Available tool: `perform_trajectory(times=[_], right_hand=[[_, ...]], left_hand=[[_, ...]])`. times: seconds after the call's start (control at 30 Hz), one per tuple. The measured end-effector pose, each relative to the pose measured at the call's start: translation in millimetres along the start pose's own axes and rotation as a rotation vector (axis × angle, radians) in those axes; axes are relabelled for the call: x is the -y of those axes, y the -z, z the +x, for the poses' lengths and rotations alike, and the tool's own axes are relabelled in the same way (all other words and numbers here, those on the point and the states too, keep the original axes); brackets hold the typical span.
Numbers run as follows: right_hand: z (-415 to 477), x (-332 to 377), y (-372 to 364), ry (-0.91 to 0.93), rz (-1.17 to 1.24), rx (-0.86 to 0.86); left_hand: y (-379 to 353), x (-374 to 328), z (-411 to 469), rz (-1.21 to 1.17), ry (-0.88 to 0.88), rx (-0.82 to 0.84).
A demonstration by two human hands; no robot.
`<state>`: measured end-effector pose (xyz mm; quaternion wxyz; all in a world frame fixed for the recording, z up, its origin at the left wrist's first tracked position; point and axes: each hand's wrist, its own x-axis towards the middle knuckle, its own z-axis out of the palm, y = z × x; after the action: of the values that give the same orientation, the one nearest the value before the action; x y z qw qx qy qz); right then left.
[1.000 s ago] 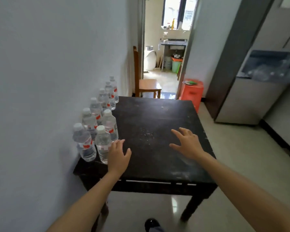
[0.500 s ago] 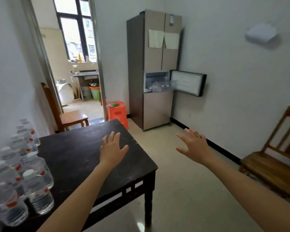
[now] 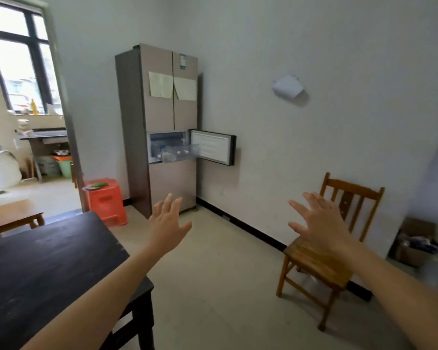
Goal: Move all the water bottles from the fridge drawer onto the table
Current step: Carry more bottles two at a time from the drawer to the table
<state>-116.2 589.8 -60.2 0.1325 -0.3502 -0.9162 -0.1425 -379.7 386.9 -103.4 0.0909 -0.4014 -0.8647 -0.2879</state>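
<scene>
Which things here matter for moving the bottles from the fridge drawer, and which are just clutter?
Job: fridge drawer, pulled out; clear bottles inside it; black table; left hand and right hand, both open, empty.
Lying about: orange stool; wooden chair; cardboard box; paper on the wall.

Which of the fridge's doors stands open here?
The small middle door, swung out rightward beside the clear drawer; the two tall upper doors bearing papers are closed.
</scene>
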Motion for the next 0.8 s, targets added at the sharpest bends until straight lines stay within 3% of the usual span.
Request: perform_trajectory(times=[0.43,0.8], right_hand=[[22,-76,-50,-0.100,0.102,0.037],[195,-112,-98,0.030,-0.094,-0.025]], left_hand=[[-51,-67,64,-0.036,-0.066,-0.013],[-116,-56,228,-0.092,-0.077,-0.056]])
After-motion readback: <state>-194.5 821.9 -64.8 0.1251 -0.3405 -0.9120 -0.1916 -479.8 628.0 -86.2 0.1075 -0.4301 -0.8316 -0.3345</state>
